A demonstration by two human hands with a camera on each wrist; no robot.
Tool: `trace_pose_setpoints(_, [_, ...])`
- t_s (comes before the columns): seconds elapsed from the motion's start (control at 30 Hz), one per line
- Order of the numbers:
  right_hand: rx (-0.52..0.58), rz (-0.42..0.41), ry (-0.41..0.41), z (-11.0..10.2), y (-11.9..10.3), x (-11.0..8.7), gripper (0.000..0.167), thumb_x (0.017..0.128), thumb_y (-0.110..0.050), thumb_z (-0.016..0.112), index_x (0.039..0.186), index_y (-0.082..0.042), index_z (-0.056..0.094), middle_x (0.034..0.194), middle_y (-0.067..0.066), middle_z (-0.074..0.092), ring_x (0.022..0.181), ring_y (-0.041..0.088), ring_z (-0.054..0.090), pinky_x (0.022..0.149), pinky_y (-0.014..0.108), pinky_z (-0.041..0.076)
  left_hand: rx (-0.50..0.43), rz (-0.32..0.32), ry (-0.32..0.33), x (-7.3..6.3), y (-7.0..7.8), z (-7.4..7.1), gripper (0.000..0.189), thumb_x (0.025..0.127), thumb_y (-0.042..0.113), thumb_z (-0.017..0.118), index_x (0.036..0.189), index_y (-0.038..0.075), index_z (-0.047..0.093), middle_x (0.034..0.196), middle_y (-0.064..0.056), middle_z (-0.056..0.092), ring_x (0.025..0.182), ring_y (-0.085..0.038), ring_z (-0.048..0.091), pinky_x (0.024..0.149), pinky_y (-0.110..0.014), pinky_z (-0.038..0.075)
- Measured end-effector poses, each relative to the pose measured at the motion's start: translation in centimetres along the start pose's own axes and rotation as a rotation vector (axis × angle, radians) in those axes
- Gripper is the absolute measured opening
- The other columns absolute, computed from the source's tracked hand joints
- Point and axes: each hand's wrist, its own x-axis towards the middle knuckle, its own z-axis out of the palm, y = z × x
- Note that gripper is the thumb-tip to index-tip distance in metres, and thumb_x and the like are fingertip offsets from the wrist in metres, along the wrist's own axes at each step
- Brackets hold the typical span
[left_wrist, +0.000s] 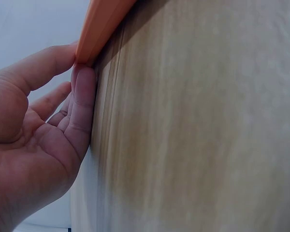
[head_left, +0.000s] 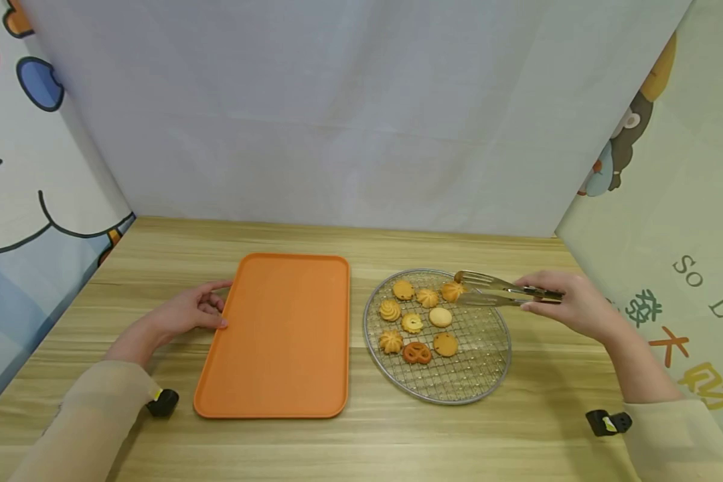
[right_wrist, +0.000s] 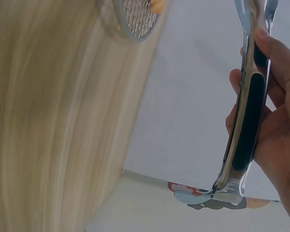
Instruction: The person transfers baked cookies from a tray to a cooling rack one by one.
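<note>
At its left edge, the orange tray point(head_left: 283, 335) is pinched by my left hand point(head_left: 187, 311). The left wrist view shows the thumb on the tray's rim point(left_wrist: 104, 29) and a finger under it, low against the tabletop. My right hand point(head_left: 572, 304) grips metal serving tongs point(head_left: 500, 291) with dark handle inserts point(right_wrist: 250, 121). Their slotted ends point left over the round wire rack point(head_left: 482, 361), with the tips right at a flower-shaped cookie point(head_left: 452, 291). Several other cookies lie on the rack, among them a pretzel-shaped one point(head_left: 417, 353) and a pale oval one point(head_left: 440, 316).
The wood-grain table point(head_left: 397, 442) carries the tray on the left and the rack on the right, a narrow strip of wood between them. A pale cloth wall point(head_left: 349, 120) stands behind, and printed panels point(head_left: 669, 221) flank both sides.
</note>
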Motion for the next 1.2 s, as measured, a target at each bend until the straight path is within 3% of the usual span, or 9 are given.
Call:
trace_pose_setpoints(0.37, [0.004, 0.006, -0.031, 0.6, 2.1, -1.5, 0.035, 0.075, -0.003, 0.077, 0.109, -0.007, 0.069, 0.095, 0.006, 0.069, 0.072, -0.003, 0.054, 0.055, 0.019, 0.04, 0.007, -0.001, -0.004, -0.1, 0.1, 0.1, 0.091, 0.081, 0.01, 0.074, 0.15, 0.003, 0.015, 0.104, -0.015, 0.046, 0.079, -0.014, 0.051, 0.075, -0.026, 0.048])
trace_pose_setpoints(0.6, [-0.011, 0.084, -0.088, 1.0, 3.2, -2.3, 0.033, 0.078, -0.009, 0.076, 0.111, -0.008, 0.069, 0.1, 0.008, 0.069, 0.075, -0.004, 0.056, 0.06, 0.022, 0.046, 0.006, -0.005, -0.001, -0.3, 0.2, 0.1, 0.091, 0.081, 0.01, 0.074, 0.151, 0.003, 0.015, 0.105, -0.016, 0.046, 0.079, -0.015, 0.051, 0.075, -0.027, 0.047])
trace_pose_setpoints(0.9, [-0.056, 0.14, -0.155, 1.7, 4.1, -2.7, 0.033, 0.081, -0.016, 0.075, 0.113, -0.01, 0.069, 0.109, 0.007, 0.068, 0.098, 0.016, 0.062, 0.071, 0.031, 0.052, -0.009, -0.003, -0.008, -0.3, 0.2, 0.0, 0.091, 0.081, 0.01, 0.074, 0.151, 0.004, 0.015, 0.105, -0.016, 0.045, 0.08, -0.015, 0.052, 0.076, -0.027, 0.048])
trace_pose_setpoints(1.2, [-0.041, 0.17, -0.195, 2.1, 4.7, -2.7, 0.034, 0.08, -0.017, 0.075, 0.113, -0.008, 0.07, 0.112, 0.012, 0.067, 0.101, 0.029, 0.062, 0.074, 0.036, 0.052, -0.017, 0.005, -0.006, -0.2, 0.0, -0.1, 0.09, 0.081, 0.009, 0.073, 0.151, 0.003, 0.016, 0.103, -0.014, 0.045, 0.079, -0.013, 0.051, 0.075, -0.026, 0.048])
